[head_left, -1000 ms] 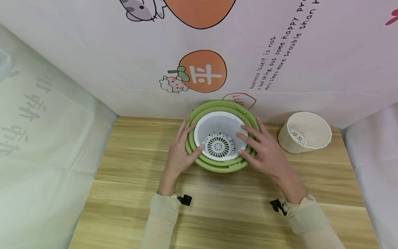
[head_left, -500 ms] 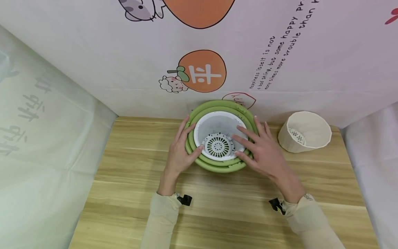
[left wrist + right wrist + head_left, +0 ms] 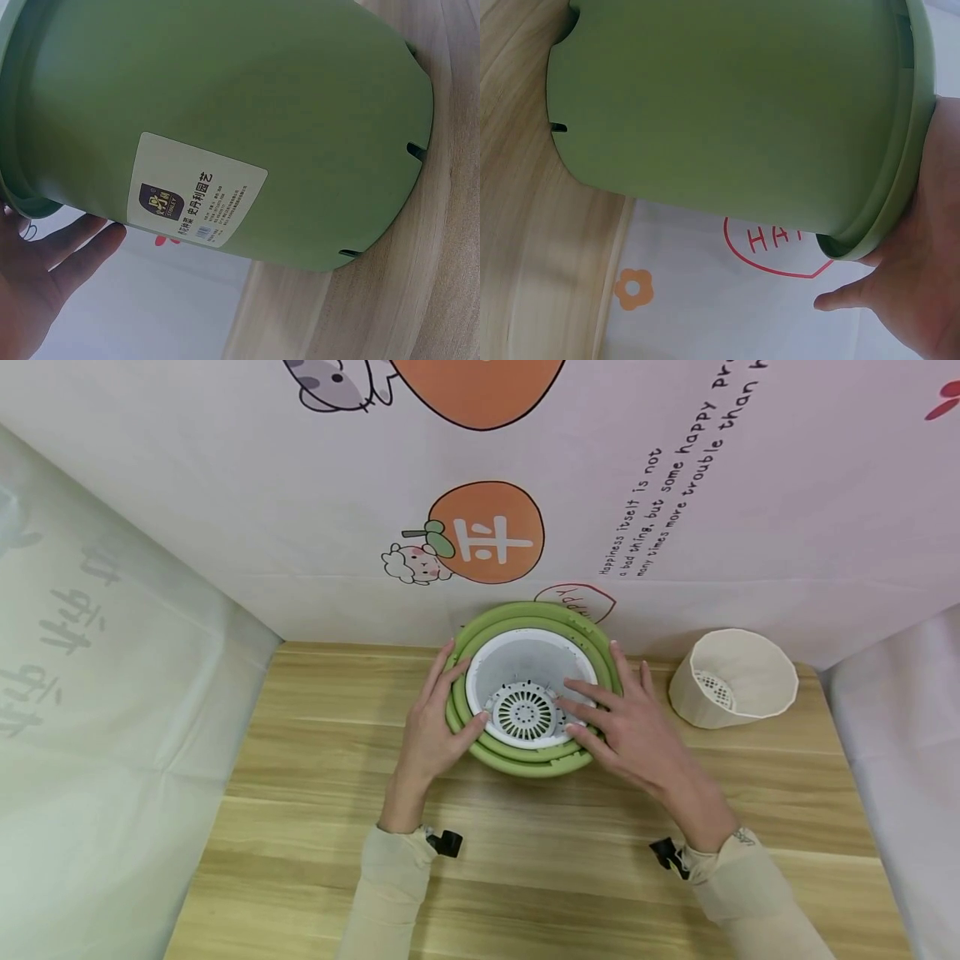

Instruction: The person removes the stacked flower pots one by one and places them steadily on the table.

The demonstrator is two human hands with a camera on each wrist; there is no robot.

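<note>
A white flower pot (image 3: 525,652) with a slotted base sits inside stacked green flower pots (image 3: 491,747), against the back wall. My left hand (image 3: 433,731) grips the left side of the rims, thumb over the inner edge, other fingers along the green outside. My right hand (image 3: 633,722) lies over the right side. Its thumb touches the white rim, two fairly straight fingers reach inside the white pot, and the others lie at or outside the green rim. In the left wrist view the outer green pot (image 3: 300,135) bears a white label (image 3: 195,187).
A cream flower pot (image 3: 738,681) with a perforated base stands at the back right of the wooden table (image 3: 540,877). A printed cloth wall (image 3: 315,518) rises directly behind the stack. Pale cloth walls (image 3: 90,760) flank the table.
My right hand has shifted slightly left, its fingers reaching a little further into the white flower pot. The left hand and the stacked pots look almost unmoved.
</note>
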